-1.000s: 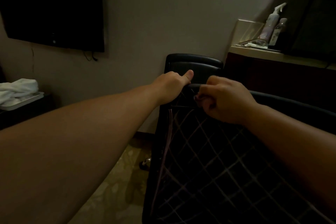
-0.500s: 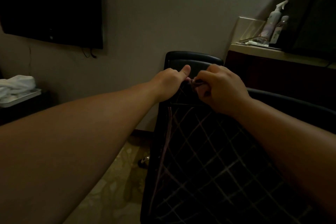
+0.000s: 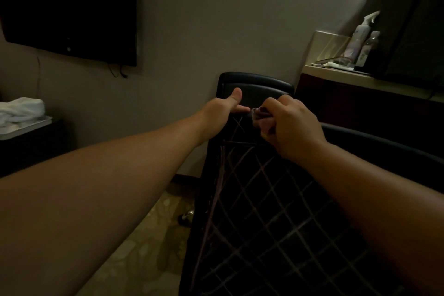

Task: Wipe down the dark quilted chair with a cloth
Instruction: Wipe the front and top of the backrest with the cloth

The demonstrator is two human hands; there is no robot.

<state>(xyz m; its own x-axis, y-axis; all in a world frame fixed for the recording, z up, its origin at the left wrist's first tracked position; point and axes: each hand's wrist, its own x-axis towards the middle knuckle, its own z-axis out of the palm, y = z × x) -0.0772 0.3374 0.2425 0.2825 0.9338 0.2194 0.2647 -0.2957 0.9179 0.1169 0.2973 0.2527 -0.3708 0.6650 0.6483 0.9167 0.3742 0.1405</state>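
- Dark quilted chair [image 3: 276, 223] filled the lower middle of the head view, its black surface crossed by pale diamond stitching, with a smooth glossy headrest at the far end near the wall.
- Left hand [image 3: 221, 113] rested at the chair's upper left edge — thumb raised, forefinger stretched flat along the top of the quilted panel toward the other hand; its remaining fingers were hidden, so how firmly it held the edge could not be told.
- Right hand [image 3: 290, 125] was curled round a small bunched cloth [image 3: 260, 116], a dull mauve wad pressed against the chair just below the headrest, close beside the left forefinger.
- Both bare forearms reached in from the bottom corners of the view.
- A black wall-mounted screen [image 3: 69, 7] hung at upper left, a cord dangling beneath it.
- White folded towels [image 3: 21, 108] lay on a tray at the left edge.
- On the counter [image 3: 341, 74] at right stood a spray bottle [image 3: 362, 31] and a smaller bottle just beside it — both against a dark panel.
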